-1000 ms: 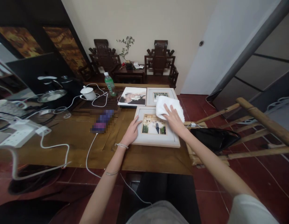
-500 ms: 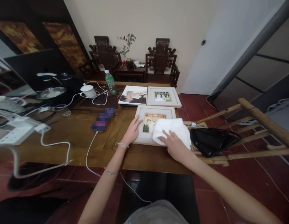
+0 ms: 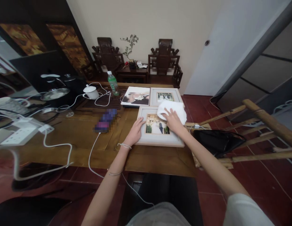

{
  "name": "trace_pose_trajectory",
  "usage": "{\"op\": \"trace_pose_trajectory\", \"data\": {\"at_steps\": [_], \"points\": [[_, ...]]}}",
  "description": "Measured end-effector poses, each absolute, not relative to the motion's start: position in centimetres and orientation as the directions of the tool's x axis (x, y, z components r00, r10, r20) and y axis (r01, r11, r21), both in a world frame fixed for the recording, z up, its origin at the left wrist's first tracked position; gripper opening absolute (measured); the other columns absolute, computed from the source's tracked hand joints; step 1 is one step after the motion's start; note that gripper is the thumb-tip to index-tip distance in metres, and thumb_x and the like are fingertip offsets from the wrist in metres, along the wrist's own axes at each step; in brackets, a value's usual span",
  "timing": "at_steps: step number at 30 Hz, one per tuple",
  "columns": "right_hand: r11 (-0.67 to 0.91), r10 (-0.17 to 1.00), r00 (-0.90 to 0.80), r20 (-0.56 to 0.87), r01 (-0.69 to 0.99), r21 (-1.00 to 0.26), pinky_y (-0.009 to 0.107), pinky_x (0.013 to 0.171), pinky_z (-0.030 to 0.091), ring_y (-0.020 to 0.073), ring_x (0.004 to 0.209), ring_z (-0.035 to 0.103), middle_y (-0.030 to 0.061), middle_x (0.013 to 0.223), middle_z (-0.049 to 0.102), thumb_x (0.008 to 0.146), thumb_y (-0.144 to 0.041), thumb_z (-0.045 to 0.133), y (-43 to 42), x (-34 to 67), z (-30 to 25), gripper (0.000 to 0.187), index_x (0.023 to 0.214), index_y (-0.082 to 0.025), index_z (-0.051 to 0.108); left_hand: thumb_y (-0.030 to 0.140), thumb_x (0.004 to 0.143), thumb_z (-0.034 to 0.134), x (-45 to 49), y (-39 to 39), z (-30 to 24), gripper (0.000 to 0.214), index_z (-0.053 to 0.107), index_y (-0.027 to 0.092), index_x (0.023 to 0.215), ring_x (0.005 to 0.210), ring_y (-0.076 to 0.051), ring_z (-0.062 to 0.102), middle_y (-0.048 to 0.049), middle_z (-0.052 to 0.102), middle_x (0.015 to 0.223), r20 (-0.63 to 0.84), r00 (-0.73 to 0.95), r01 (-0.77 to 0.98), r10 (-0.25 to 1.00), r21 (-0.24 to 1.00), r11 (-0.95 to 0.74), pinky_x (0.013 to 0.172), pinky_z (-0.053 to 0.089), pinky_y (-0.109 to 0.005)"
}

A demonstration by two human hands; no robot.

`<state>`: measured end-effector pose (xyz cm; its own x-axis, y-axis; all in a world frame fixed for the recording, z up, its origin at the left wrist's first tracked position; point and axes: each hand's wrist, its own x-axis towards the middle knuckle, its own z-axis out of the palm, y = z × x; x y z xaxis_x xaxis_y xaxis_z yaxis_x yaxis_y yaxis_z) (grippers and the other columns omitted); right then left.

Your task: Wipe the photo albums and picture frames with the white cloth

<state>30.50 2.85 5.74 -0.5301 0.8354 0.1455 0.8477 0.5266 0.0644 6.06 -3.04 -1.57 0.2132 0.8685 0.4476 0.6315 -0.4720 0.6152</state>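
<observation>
A framed photo [image 3: 157,139] with a pale wide border lies flat on the wooden table [image 3: 75,138] in front of me. My left hand [image 3: 135,131] rests flat on the frame's left edge, fingers stretched out. My right hand [image 3: 172,121] presses a folded white cloth [image 3: 172,107] onto the frame's upper right corner, fingers spread over the cloth. A second framed photo [image 3: 165,96] lies just beyond, and an unframed photo print [image 3: 136,96] sits to its left.
A phone [image 3: 105,120] on a white cable, a green bottle [image 3: 112,83], a white lidded cup [image 3: 91,92], a power strip [image 3: 18,135] and pots crowd the table's left. A black bag [image 3: 216,141] rests on a bamboo rack [image 3: 254,125] to the right. Two dark chairs stand by the wall.
My right hand slid the cloth from the frame's top right down to its lower right, then back up to the top right. My left hand stayed on the frame's left edge.
</observation>
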Motion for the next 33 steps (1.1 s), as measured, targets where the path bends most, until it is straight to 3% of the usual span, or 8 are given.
{"op": "trace_pose_trajectory", "data": {"at_steps": [9,13,17,20,24,28,33], "points": [[0.593,0.803,-0.596,0.000,0.800,0.092,0.059,0.105,0.021,0.0412,0.131,0.030,0.0092,0.147,0.039,0.076,-0.005,0.045,-1.1,29.6,6.0,0.052,0.124,-0.019,0.059,0.004,0.081,0.038,6.1,-2.6,-2.2,0.048,0.055,0.014,0.125,0.137,-0.024,0.034,-0.0115,0.052,0.136,0.469,0.175,0.659,0.866,0.597,-0.457,0.115,0.027,-0.050],[0.648,0.754,-0.641,-0.146,0.762,0.006,0.056,0.101,0.029,0.0387,0.128,0.036,0.0087,0.146,0.040,0.074,-0.003,0.044,-6.4,30.0,8.0,0.056,0.125,-0.020,0.059,0.008,0.084,0.036,6.3,-2.5,-2.2,0.046,0.053,0.014,0.126,0.137,-0.024,0.034,-0.0119,0.051,0.137,0.464,0.176,0.693,0.868,0.568,-0.444,0.114,0.028,-0.050],[0.727,0.653,-0.735,-0.184,0.676,-0.121,0.054,0.102,0.033,0.0354,0.131,0.035,0.0057,0.148,0.038,0.073,0.000,0.039,-9.8,29.8,9.3,0.064,0.131,-0.022,0.054,0.015,0.089,0.035,6.4,-2.8,-1.7,0.043,0.051,0.011,0.129,0.138,-0.025,0.032,-0.0145,0.048,0.140,0.440,0.196,0.727,0.877,0.535,-0.431,0.114,0.027,-0.050],[0.732,0.653,-0.745,-0.135,0.667,-0.142,0.057,0.106,0.027,0.0354,0.137,0.025,0.0047,0.150,0.034,0.071,0.002,0.039,-9.3,29.3,8.3,0.068,0.132,-0.022,0.052,0.018,0.091,0.034,6.4,-2.9,-1.4,0.043,0.051,0.009,0.129,0.138,-0.026,0.031,-0.0156,0.047,0.140,0.421,0.211,0.738,0.882,0.523,-0.426,0.114,0.027,-0.049],[0.665,0.737,-0.673,-0.054,0.738,-0.116,0.059,0.109,0.020,0.0340,0.139,0.019,0.0056,0.151,0.033,0.067,0.004,0.042,-4.6,29.1,6.2,0.070,0.131,-0.022,0.053,0.019,0.092,0.034,6.2,-3.0,-1.2,0.042,0.051,0.008,0.129,0.139,-0.025,0.029,-0.0163,0.047,0.140,0.412,0.239,0.726,0.879,0.526,-0.443,0.115,0.027,-0.048],[0.589,0.803,-0.575,0.156,0.806,-0.061,0.059,0.109,0.018,0.0349,0.140,0.014,0.0074,0.154,0.025,0.071,0.004,0.041,1.3,29.2,5.5,0.068,0.135,-0.017,0.048,0.017,0.092,0.034,6.0,-2.9,-1.5,0.042,0.051,0.011,0.130,0.140,-0.024,0.028,-0.0145,0.047,0.141,0.429,0.249,0.711,0.869,0.528,-0.464,0.114,0.027,-0.049],[0.547,0.832,-0.547,0.092,0.837,0.034,0.069,0.104,0.015,0.0422,0.139,0.011,0.0062,0.154,0.026,0.075,0.002,0.043,3.9,28.3,5.4,0.062,0.132,-0.020,0.053,0.018,0.093,0.033,6.1,-2.7,-1.8,0.042,0.052,0.011,0.129,0.139,-0.024,0.029,-0.0149,0.047,0.140,0.438,0.237,0.712,0.867,0.529,-0.462,0.114,0.028,-0.049]]}}
